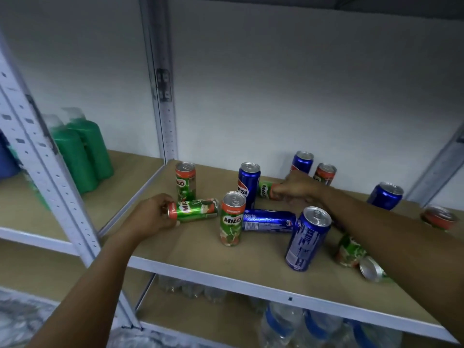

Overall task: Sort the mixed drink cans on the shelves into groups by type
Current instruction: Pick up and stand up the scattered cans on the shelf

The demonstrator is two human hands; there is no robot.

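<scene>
Cans of two kinds, green Milo and blue Pepsi, stand and lie mixed on the shelf (190,249). Our left hand (150,217) curls round the end of a lying Milo can (194,209); our right hand (296,188) grips another lying Milo can (265,189) behind an upright Pepsi can (247,184).

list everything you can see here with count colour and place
Milo cans: seven visible, green with red tops; three upright, two lying in the hands, two at the right, partly hidden by the arm.
Pepsi cans: five, blue; four upright, one lying mid-shelf.
shelf: one, tan board with white metal frame.
green bottles: two, on the neighbouring shelf at left.
water bottles: several, clear with blue labels, on the shelf below.
left hand: grips a lying Milo can by its top end.
right hand: holds another lying Milo can at the back.
</scene>
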